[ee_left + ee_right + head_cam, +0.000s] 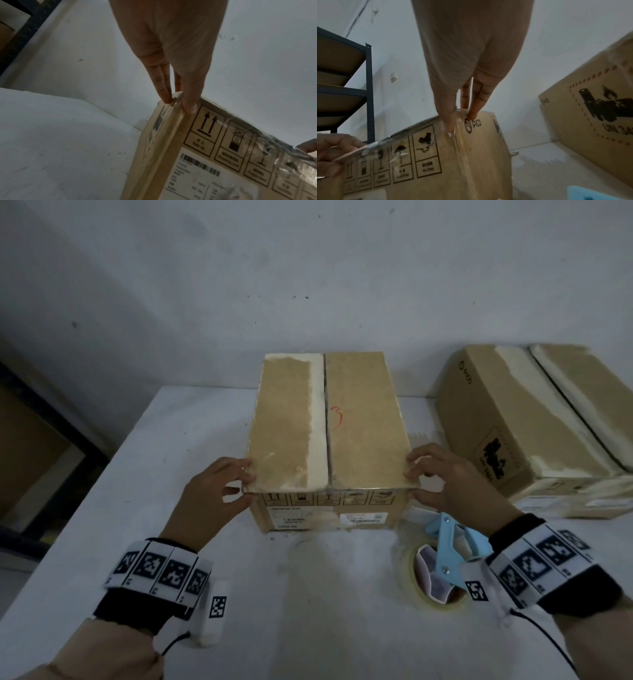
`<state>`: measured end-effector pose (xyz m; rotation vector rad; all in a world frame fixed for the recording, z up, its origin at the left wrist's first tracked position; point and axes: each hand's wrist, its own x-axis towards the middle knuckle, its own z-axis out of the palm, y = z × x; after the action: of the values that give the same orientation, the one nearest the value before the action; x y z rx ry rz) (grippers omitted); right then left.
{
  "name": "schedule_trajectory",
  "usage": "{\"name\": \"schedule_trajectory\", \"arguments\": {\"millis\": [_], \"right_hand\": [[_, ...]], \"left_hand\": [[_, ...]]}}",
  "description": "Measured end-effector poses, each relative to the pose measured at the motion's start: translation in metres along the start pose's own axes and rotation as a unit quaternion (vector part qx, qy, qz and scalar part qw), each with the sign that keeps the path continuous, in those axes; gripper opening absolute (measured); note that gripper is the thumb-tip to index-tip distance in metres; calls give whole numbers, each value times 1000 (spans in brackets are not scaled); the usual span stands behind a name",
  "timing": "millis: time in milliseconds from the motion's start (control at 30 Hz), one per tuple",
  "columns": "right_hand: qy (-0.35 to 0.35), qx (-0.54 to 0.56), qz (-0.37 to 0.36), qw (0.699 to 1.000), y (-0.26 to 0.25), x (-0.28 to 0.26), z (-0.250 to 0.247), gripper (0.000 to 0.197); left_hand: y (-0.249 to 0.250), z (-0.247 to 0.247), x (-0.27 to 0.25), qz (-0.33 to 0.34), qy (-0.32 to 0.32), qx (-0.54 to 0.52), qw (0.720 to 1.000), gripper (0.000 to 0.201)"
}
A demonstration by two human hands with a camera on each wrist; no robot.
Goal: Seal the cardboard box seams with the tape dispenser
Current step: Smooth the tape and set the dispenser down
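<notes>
A closed cardboard box stands on the white table, its top centre seam running away from me. Crinkled clear tape runs along the near top edge, and shows too in the right wrist view as clear tape. My left hand pinches the near left top corner, thumb on the front face, fingers on the side. My right hand pinches the near right top corner over the tape end. The blue tape dispenser lies on the table under my right wrist.
A second cardboard box lies on the table's right side, close to the first. A dark metal shelf stands to the left, beyond the table edge. A white wall rises behind the table.
</notes>
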<state>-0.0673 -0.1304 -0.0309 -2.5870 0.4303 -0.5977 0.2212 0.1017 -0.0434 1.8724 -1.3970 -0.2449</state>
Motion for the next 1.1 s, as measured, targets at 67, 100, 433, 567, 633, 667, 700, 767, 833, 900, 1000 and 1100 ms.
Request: {"name": "schedule_trajectory", "arguments": {"millis": [67, 100, 433, 567, 633, 667, 700, 767, 833, 900, 1000, 1100], "right_hand": [[-13, 8, 7, 1000, 0, 2, -2, 25], [-20, 6, 9, 1000, 0, 3, -2, 26], [-53, -31, -8, 998, -3, -7, -5, 41], [-72, -19, 19, 997, -6, -16, -13, 54], [-49, -36, 6, 998, -7, -14, -11, 48], [-37, -52, -13, 998, -7, -11, -9, 42], [-29, -65, -34, 997, -6, -7, -9, 36], [-34, -86, -64, 994, -5, 0, -10, 35], [-58, -112, -87, 988, -6, 4, -14, 38], [-81, -134, -113, 981, -8, 7, -16, 36], [-82, -163, -148, 972, -6, 10, -18, 21], [-82, -174, -149, 970, -3, 5, -16, 28]], "left_hand": [[0, 0, 0, -3, -2, -7, 1000, 35], [1, 1, 0, -3, -3, -8, 1000, 34], [-1, 0, 0, 9, -24, 2, 1000, 34], [0, 0, -1, 20, -21, 7, 1000, 35], [2, 1, -1, 20, -16, 12, 1000, 38], [2, 1, -1, 20, -14, 13, 1000, 40], [1, 0, -1, 20, -14, 13, 1000, 40], [0, -1, -1, 18, -16, 12, 1000, 40], [-1, -1, 0, 17, -16, 16, 1000, 43], [1, -2, 1, 23, -12, 23, 999, 46], [6, 1, 1, 45, 7, 52, 998, 43], [7, 2, 2, 52, 22, 67, 996, 38]]}}
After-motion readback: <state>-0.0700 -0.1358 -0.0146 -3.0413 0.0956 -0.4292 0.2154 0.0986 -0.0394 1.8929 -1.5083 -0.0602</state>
